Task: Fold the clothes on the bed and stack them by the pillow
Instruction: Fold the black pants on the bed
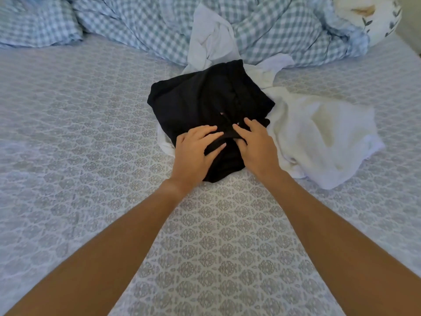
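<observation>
Both hands on black garment (205, 99) near edge: left hand (196, 151) flat, right hand (257, 147) fingers tucked into a fold, grip unclear; bulk lies fwd, away from wrists.

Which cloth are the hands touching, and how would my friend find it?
Look at the middle of the patterned bed sheet, before the checked duvet. Both hands rest on the black garment, the only dark one among white clothes.
</observation>
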